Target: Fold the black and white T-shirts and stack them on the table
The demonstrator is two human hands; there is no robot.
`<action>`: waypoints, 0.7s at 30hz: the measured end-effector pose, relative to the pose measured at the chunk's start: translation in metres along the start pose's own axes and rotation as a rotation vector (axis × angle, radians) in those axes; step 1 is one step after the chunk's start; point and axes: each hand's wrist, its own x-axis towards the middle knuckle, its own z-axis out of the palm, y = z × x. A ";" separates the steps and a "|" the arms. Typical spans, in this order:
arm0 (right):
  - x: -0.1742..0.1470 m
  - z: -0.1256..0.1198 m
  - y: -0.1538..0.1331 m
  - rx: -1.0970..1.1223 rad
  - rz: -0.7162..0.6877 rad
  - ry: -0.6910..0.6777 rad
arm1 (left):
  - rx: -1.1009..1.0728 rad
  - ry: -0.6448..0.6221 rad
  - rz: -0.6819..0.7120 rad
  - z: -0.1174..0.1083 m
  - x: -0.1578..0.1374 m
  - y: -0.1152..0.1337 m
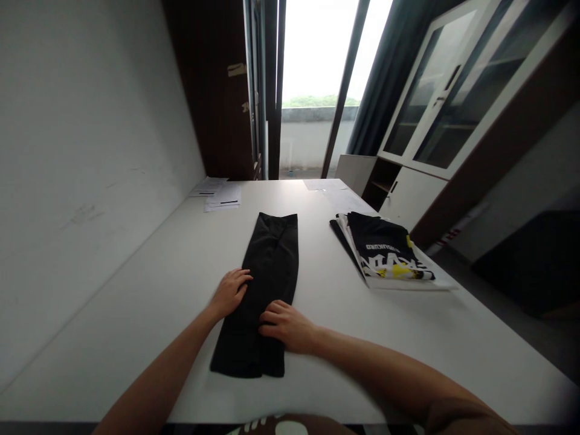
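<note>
A pair of black trousers (272,254), folded into a long narrow strip, lies on the white table with its lower end towards me. My left hand (231,292) rests palm down across the left edge of the cloth, fingers stretched out and holding nothing. On the right side, lower down, my right hand (288,326) has its fingers curled together against the trousers. Its fingertips are partly hidden, and the cloth is beneath them.
To the right, a stack of folded clothes (385,244), black with white and yellow print on top, lies on the table (149,314). Paper sheets (224,196) lie at the far left, others (338,194) at the far right. A wall (90,181) borders the left side.
</note>
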 end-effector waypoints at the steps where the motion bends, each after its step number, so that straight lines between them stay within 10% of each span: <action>1: 0.000 0.002 0.002 0.035 -0.023 0.013 | -0.004 0.007 -0.005 -0.001 0.000 0.000; 5: -0.003 -0.003 0.009 0.364 -0.070 0.146 | -0.018 0.013 -0.027 -0.003 0.000 0.001; 10: -0.006 -0.030 0.000 0.934 0.187 0.307 | -0.015 0.026 -0.044 -0.008 0.002 0.005; 21: -0.022 -0.051 0.001 1.499 0.223 -0.148 | -0.073 -0.113 0.159 -0.013 -0.004 0.056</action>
